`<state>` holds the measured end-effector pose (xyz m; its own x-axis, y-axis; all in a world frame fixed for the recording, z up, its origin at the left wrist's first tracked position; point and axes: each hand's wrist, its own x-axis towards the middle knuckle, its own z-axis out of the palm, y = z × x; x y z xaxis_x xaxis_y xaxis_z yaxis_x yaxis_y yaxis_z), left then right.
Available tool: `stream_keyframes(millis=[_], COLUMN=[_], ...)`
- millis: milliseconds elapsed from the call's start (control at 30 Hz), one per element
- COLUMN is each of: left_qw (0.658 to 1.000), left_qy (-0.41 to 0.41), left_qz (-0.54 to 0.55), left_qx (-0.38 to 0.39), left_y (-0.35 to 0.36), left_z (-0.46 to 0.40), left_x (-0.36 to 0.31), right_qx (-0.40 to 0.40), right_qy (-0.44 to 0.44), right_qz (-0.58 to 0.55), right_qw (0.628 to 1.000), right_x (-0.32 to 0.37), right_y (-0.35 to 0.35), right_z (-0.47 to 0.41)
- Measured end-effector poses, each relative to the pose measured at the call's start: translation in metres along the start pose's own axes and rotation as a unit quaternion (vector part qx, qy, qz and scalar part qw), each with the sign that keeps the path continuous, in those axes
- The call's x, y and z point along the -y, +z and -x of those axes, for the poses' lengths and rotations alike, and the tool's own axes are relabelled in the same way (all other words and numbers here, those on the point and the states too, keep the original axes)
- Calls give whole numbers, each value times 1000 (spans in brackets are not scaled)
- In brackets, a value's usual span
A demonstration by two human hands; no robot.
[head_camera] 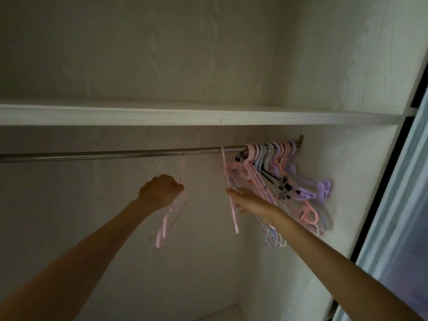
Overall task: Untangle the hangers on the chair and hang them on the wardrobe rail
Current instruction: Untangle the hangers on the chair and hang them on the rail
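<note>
A white wardrobe shelf [208, 117] is spanning the frame's upper half, with the metal rail [115, 154] running just beneath it. A bunch of pink, purple and white hangers [273, 163] is crowding the rail's right end. At centre, the left hand [159, 192] is gripping a blurred pink hanger [170, 218] below the rail, while the right hand [249, 200], fingers extended, is touching another pink hanger [228, 181] hooked on the rail.

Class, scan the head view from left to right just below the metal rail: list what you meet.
Left hand gripping a pale pink plastic hanger → open right hand → bunched pink, white and lilac hangers on the steel rail.
</note>
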<state>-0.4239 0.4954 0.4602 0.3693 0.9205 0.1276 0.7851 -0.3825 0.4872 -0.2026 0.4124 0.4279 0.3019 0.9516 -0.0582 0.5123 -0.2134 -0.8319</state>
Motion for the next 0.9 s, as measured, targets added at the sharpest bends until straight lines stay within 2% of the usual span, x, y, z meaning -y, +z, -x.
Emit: stream_keyframes(millis=[67, 133, 200, 300, 400, 500, 667, 800, 900], left_qw=[999, 998, 997, 995, 993, 993, 992, 992, 990], left_qy=[1, -1, -8, -11, -5, -3, -12, -11, -8], left_qz=[39, 63, 76, 95, 114, 121, 123, 129, 142], left_qx=[2, 4, -2, -13, -16, -13, -8, -6, -11], left_y=[-1, 0, 1, 6, 12, 16, 15, 16, 19], left_z=[-2, -5, -9, -15, -18, -18, -19, -21, -17], left_x=[7, 12, 14, 15, 20, 24, 28, 24, 13], right_qx=[-83, -181, -230, -223, -196, -239, -272, -248, -272], right_qy=[-145, -235, -251, -278, -244, -256, -242, -196, -232], right_qz=[151, 244, 302, 411, 482, 506, 523, 528, 484], right_qw=[974, 923, 890, 839, 818, 788, 771, 788, 799], right_x=[1, 17, 43, 69, 67, 55, 35, 28, 33], right_y=[-8, -17, -23, -20, -15, -23, -56, -79, -73], right_z=[-3, -7, -16, -50, -77, -82, -78, -78, -73])
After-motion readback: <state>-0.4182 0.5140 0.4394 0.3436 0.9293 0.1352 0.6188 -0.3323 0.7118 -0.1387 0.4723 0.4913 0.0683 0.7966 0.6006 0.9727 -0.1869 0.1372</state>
